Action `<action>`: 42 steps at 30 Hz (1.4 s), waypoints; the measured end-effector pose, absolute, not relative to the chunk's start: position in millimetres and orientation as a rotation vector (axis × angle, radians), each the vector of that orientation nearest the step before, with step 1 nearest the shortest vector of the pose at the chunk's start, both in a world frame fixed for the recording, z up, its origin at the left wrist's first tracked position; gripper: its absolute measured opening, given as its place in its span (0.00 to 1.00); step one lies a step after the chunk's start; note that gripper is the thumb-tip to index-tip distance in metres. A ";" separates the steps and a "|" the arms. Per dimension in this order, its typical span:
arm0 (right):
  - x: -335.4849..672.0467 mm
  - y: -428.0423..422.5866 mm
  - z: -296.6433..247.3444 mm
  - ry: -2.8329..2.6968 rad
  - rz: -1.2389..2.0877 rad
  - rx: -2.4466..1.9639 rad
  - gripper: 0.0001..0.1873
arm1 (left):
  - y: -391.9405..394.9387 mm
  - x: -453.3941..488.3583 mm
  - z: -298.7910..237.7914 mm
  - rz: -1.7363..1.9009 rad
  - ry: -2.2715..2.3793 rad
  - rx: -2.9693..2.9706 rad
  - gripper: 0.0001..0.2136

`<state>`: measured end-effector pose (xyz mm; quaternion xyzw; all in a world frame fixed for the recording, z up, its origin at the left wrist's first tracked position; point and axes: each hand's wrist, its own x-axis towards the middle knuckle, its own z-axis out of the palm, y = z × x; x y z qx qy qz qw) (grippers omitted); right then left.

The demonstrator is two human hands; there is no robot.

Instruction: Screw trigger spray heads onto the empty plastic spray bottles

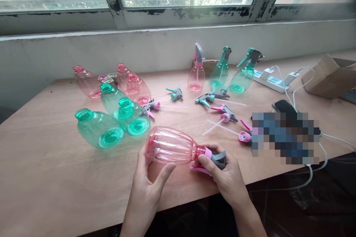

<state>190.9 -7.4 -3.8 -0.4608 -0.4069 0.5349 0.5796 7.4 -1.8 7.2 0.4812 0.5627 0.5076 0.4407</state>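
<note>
A clear pink spray bottle point(171, 146) lies sideways between my hands above the front of the table. My left hand point(151, 183) cups its base, with the fingers behind it and the thumb in front. My right hand point(225, 174) grips the grey and pink trigger head point(218, 159) at the bottle's neck; its pink collar sits against the neck. Whether the thread is fully engaged cannot be seen. Beyond the bottle lie loose pink-and-grey trigger heads point(225, 116) with clear tubes, and teal ones point(205, 99).
Three headless green bottles point(97, 129) and three headless pink bottles point(87, 83) stand at left. One pink point(196, 77) and two green bottles point(241, 79) with heads stand at the back. A power strip point(272, 81), cables, a phone point(284, 106) and a cardboard box point(325, 77) are at right.
</note>
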 end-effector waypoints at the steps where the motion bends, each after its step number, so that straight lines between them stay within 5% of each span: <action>1: 191.0 -7.5 -3.8 -0.948 1.248 -1.082 0.13 | -1.9 7.4 7.7 1.256 1.403 1.191 0.32; 32: 190.6 -7.1 -3.0 -0.956 1.218 -1.040 0.13 | -1.2 3.3 -1.4 1.286 1.367 1.287 0.37; 42: 186.7 -6.0 -0.2 -0.928 1.215 -1.053 0.18 | -0.7 5.5 7.0 1.338 1.280 1.197 0.32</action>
